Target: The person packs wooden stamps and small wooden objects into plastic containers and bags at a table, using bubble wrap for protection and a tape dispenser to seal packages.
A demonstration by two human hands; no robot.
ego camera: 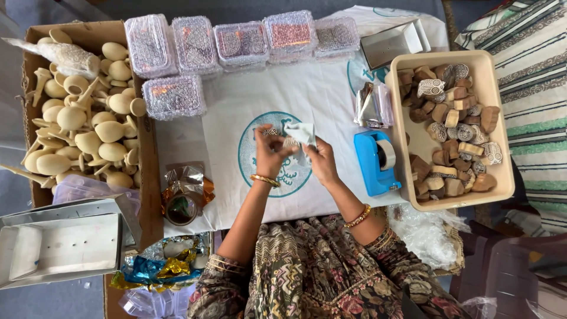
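pinching a small patterned piece (pixel 270 132) in the left hand (pixel 269 152), gripping a white wrapper (pixel 301 133) in the right hand (pixel 322 160) — both hovering over the teal emblem on the desk's white cloth (pixel 236 100) (blue tape dispenser (pixel 375 160) just beside) — wooden blocks filling the beige tray (pixel 496 118).

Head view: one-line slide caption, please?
Both hands, left hand and right hand, hold a small white wrapper over the white cloth.

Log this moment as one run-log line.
left hand: holds small carved piece | right hand: holds white wrapping sheet | blue tape dispenser: beside right hand, untouched
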